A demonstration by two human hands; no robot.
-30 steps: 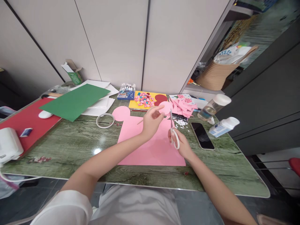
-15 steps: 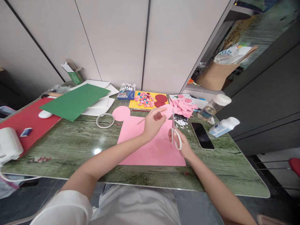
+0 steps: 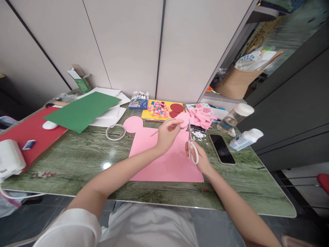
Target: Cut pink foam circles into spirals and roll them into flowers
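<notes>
Here, a pink disc (image 3: 185, 119) is held by the left hand (image 3: 167, 134) over the far edge of a pink sheet (image 3: 164, 166), with the blades of the scissors (image 3: 190, 136) at its right side. The right hand (image 3: 199, 157), apart from the left, is closed around the white handles. The sheet lies on the tabletop (image 3: 95, 154), near a pink circle (image 3: 133, 124), pink scraps (image 3: 203, 119) and a phone (image 3: 222, 149).

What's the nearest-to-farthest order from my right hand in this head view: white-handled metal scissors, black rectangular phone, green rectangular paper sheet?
1. White-handled metal scissors: held in your right hand.
2. Black rectangular phone: just to that hand's right.
3. Green rectangular paper sheet: well off to the left.
</notes>
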